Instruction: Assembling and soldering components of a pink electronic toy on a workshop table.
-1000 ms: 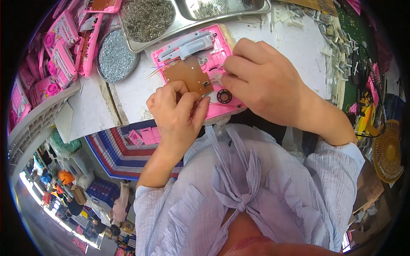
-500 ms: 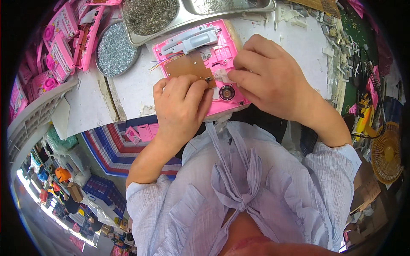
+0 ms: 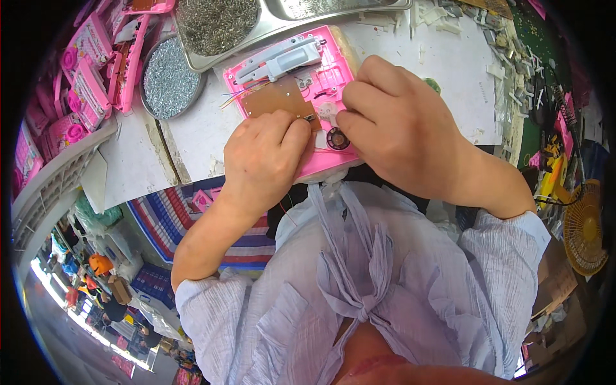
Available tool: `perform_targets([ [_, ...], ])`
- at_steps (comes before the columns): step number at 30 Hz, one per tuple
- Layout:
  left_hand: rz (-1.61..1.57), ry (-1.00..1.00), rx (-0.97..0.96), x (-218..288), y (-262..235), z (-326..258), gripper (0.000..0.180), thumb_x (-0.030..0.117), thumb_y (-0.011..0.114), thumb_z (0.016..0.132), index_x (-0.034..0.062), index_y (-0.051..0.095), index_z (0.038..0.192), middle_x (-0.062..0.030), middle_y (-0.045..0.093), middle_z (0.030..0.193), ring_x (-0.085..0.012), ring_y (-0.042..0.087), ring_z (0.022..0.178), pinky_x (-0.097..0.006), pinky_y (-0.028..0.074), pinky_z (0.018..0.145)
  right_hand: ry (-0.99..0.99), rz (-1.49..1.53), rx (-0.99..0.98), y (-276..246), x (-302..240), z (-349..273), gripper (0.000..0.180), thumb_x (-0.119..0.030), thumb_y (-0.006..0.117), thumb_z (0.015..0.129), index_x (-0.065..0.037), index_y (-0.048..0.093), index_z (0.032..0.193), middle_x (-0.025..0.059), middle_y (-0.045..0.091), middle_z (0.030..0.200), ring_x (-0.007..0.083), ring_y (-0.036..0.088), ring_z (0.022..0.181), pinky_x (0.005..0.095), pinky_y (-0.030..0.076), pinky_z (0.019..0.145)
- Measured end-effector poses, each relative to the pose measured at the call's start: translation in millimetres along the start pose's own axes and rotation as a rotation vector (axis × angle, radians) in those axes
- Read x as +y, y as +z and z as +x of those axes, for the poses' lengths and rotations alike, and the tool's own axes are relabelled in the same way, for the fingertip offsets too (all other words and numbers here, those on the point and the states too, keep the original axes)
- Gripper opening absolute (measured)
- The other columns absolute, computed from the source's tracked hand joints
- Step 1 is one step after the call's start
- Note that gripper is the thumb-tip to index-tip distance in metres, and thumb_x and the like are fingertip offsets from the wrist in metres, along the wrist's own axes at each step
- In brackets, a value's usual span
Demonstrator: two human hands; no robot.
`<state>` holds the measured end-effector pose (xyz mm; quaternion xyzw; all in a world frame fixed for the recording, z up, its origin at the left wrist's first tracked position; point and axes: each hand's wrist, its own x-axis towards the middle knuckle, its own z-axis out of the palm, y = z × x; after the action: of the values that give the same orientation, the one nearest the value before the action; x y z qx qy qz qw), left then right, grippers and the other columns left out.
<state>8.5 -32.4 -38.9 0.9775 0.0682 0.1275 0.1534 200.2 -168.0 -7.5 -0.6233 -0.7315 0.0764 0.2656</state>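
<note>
A pink plastic housing [image 3: 335, 67] lies open-side up on the worktable, with a grey plastic part [image 3: 289, 59] along its far side. Inside it are a brown circuit board [image 3: 269, 99], several thin coloured wires and a small round black speaker [image 3: 337, 138]. My left hand [image 3: 263, 154] is closed, its curled fingers on the board's near edge. My right hand [image 3: 404, 125] is closed in a pinch over the housing's right side, beside a small whitish piece [image 3: 328, 113] and the speaker. Whatever lies between its fingertips is hidden.
A round bowl of small screws [image 3: 171, 78] stands left of the housing. Behind it a metal tray [image 3: 269, 29] holds springs. Pink housings [image 3: 86, 96] are piled at far left. Small white and metal parts [image 3: 513, 70] litter the right edge; a yellow fan [image 3: 584, 224] is beyond.
My right hand has shifted slightly, its fingertips staying beside the whitish piece. My left hand stays on the circuit board. The whole view has moved a little.
</note>
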Motion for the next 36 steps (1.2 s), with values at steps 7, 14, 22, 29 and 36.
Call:
perform_targets([
  [7, 0.052, 0.129, 0.09, -3, 4, 3, 0.023, 0.009, 0.085, 0.072, 0.0079, 0.067, 0.086, -0.0055, 0.068, 0.084, -0.0229, 0.065, 0.069, -0.034, 0.054, 0.061, 0.01, 0.159, 0.062, 3, 27, -4, 0.024, -0.004, 0.08, 0.065, -0.003, 0.068, 0.086, 0.0069, 0.061, 0.091, 0.0282, 0.058, 0.089, 0.0378, 0.053, 0.072],
  [14, 0.049, 0.172, 0.03, -8, 4, 7, 0.023, 0.007, 0.085, 0.072, 0.0076, 0.066, 0.084, -0.0055, 0.066, 0.081, -0.0215, 0.064, 0.067, -0.033, 0.052, 0.059, -0.083, 0.362, 0.108, 19, 57, -6, 0.029, -0.004, 0.081, 0.069, -0.004, 0.073, 0.096, 0.0071, 0.064, 0.096, 0.0281, 0.06, 0.094, 0.0382, 0.053, 0.076],
  [22, 0.016, 0.192, 0.056, -10, 7, 7, 0.021, 0.006, 0.084, 0.073, 0.0058, 0.067, 0.086, -0.0053, 0.064, 0.08, -0.0201, 0.062, 0.063, -0.032, 0.05, 0.056, -0.052, 0.508, 0.106, 26, 67, -14, 0.029, -0.006, 0.081, 0.071, -0.005, 0.074, 0.1, 0.0073, 0.065, 0.097, 0.0282, 0.061, 0.095, 0.0383, 0.053, 0.079],
  [29, 0.087, 0.309, -0.04, -14, -4, 13, 0.026, 0.006, 0.086, 0.07, 0.0063, 0.067, 0.088, -0.0057, 0.066, 0.081, -0.0203, 0.063, 0.063, -0.031, 0.051, 0.053, -0.021, 0.515, 0.106, 26, 70, -12, 0.027, -0.007, 0.081, 0.073, -0.005, 0.074, 0.099, 0.0072, 0.066, 0.098, 0.0283, 0.061, 0.096, 0.0394, 0.052, 0.081],
  [36, 0.081, 0.371, -0.021, -21, -2, 11, 0.027, 0.006, 0.086, 0.071, 0.006, 0.067, 0.09, -0.0056, 0.067, 0.084, -0.0193, 0.061, 0.061, -0.031, 0.05, 0.052, -0.011, 0.28, 0.122, 38, 45, -18, 0.025, -0.014, 0.079, 0.077, -0.01, 0.075, 0.101, 0.0052, 0.066, 0.1, 0.0263, 0.06, 0.101, 0.039, 0.05, 0.081],
])
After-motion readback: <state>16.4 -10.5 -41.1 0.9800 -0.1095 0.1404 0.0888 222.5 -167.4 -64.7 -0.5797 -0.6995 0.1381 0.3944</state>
